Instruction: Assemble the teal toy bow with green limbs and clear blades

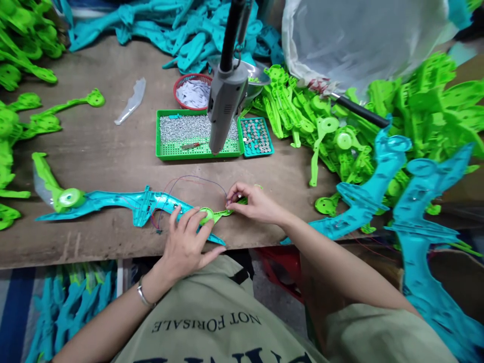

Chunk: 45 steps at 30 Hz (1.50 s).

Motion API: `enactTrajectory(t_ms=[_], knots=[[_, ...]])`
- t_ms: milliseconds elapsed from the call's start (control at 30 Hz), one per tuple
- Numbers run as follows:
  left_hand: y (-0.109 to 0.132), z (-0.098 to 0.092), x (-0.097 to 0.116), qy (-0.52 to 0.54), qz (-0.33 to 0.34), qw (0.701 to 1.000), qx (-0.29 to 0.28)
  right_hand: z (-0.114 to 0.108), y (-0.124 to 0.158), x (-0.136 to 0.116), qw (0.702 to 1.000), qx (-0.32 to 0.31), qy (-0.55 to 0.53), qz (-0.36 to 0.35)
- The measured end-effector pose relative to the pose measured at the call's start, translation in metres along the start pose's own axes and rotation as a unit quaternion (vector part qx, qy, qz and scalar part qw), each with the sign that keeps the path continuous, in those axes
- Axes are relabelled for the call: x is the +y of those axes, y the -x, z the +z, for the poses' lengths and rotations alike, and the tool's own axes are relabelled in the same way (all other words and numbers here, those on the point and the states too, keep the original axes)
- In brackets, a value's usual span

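Observation:
A blue plastic bow-shaped shell (113, 199) lies along the table's front edge with its inner side up. At its left end sits a green arm piece (70, 198) with a round hub. My left hand (187, 242) is spread over the shell's right end, fingertips on a second green arm piece (215, 215). My right hand (255, 202) pinches at that piece's outer part, closed on a thin wire. The wire (200, 176), blue with a red one beside it, loops up from the shell's middle to my right fingertips. My fingers hide the pinched end.
Above the shell hangs a grey electric screwdriver (227, 101). Behind it are a green tray (200, 157) of small metal parts, a blue tray (259, 153) of discs and a red basket (193, 76). Green parts (397, 101) and blue shells (363, 186) crowd the right.

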<state>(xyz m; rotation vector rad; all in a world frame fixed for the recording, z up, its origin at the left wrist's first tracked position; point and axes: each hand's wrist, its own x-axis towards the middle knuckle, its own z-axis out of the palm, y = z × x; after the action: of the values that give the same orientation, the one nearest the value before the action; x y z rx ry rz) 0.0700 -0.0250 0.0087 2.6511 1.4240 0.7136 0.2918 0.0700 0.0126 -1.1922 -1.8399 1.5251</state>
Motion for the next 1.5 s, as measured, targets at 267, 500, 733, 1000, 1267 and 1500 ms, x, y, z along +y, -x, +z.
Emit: enactTrajectory(t_ms=[267,500,733,1000,1267,1500], knots=[[-0.017,0.016,0.015,0.007,0.012,0.999,-0.051,0.004,-0.001,0.0,0.998,-0.009,0.054,-0.011],[-0.017,0.024,0.011,-0.001,0.035,0.997,-0.069,0.006,-0.001,-0.003,0.993,-0.01,0.118,-0.027],[-0.015,0.027,0.01,0.015,0.035,0.996,-0.076,0.006,-0.004,-0.004,0.991,-0.023,0.135,-0.006],[-0.021,0.026,0.016,0.024,0.008,0.993,-0.119,0.002,-0.001,-0.004,0.989,0.004,0.147,-0.017],[-0.024,0.023,0.016,0.022,0.016,0.992,-0.125,0.005,0.017,0.003,0.968,0.041,0.229,-0.09],[-0.024,0.023,0.014,0.026,0.021,0.991,-0.128,0.011,0.028,0.018,0.955,0.075,0.265,-0.108]])
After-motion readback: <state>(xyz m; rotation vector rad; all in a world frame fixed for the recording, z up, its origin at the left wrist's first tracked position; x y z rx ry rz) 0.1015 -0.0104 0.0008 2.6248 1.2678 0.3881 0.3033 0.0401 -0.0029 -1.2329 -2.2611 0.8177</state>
